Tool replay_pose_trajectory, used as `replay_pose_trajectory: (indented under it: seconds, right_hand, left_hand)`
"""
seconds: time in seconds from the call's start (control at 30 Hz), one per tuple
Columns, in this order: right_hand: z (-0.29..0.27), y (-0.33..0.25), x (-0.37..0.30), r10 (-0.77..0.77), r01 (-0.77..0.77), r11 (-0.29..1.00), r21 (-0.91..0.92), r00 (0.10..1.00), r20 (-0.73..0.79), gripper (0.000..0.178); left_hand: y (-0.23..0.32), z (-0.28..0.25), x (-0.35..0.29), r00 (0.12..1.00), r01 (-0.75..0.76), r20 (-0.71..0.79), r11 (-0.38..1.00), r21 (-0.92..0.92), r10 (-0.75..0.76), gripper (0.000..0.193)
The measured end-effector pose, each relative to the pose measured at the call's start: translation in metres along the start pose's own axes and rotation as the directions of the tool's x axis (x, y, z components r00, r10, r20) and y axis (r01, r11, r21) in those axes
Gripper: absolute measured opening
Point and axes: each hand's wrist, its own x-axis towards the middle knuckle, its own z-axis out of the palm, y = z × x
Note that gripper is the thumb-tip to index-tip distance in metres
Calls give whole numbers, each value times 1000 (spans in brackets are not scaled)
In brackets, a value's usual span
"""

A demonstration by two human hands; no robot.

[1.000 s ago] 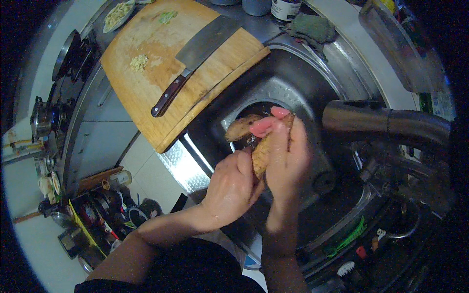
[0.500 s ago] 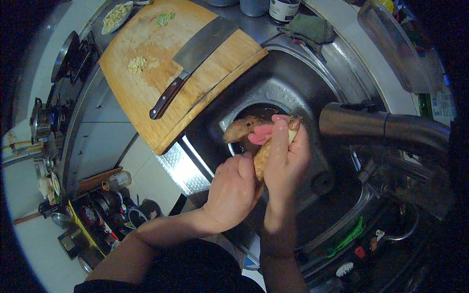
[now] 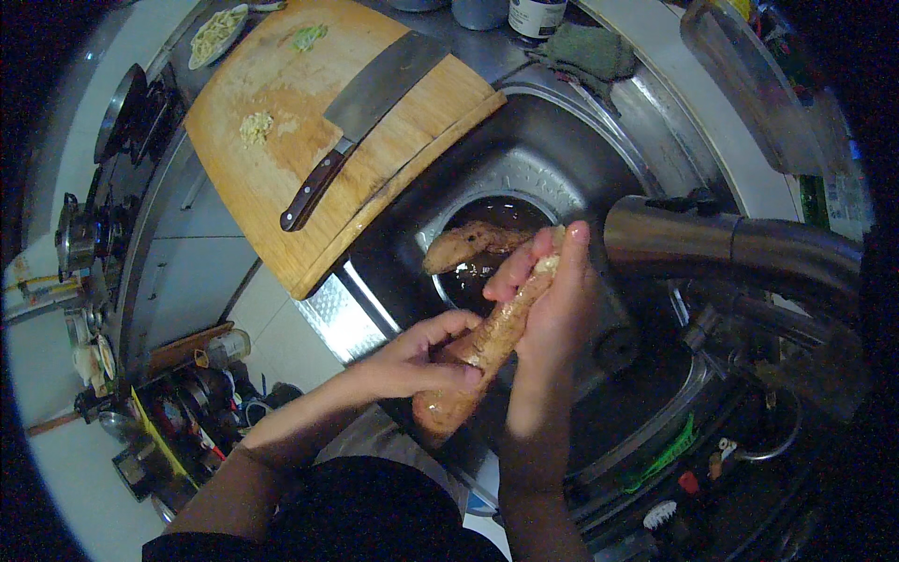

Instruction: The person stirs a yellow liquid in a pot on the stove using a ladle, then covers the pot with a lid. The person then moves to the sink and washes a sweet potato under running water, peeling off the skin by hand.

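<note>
Over the sink (image 3: 524,155) I hold a long, wet root vegetable (image 3: 492,342) with tan-brown skin, tilted with its thick end toward me. My left hand (image 3: 421,361) wraps its thick lower part, thumb lying across the top. Around its narrower, paler upper end curl the fingers of my right hand (image 3: 552,290). Beyond them, a second brown root (image 3: 468,242) with dark spots lies in the sink, at the round, dark, wet basin bottom (image 3: 468,286). Its right end is close to my right fingers.
A wooden cutting board (image 3: 253,197) overlaps the sink's left side, bearing a cleaver (image 3: 384,89) and chopped garlic (image 3: 256,128). The faucet (image 3: 674,229) juts in from the right. A green cloth (image 3: 585,51) and a jar (image 3: 537,17) stand behind the sink.
My left hand has opened from a closed grip and shifted down-left along the root, showing more of it. The root's thick end now points toward me. My right fingers have closed more around the upper end.
</note>
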Motion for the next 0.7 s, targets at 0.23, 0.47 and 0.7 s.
replay_pose_trajectory:
  seconds: [0.23,0.47,0.7]
  right_hand:
    - [-4,8,0,-270,301,944,-135,940,209,30]
    - [-15,6,-11,-154,233,952,-200,926,346,55]
    - [0,3,-12,-223,234,956,-178,971,83,15]
  left_hand:
    - [-2,21,-4,971,-56,-229,997,62,69,41]
    - [7,18,-7,877,-50,-378,838,543,297,47]
    - [8,26,-7,816,-24,-380,682,731,436,51]
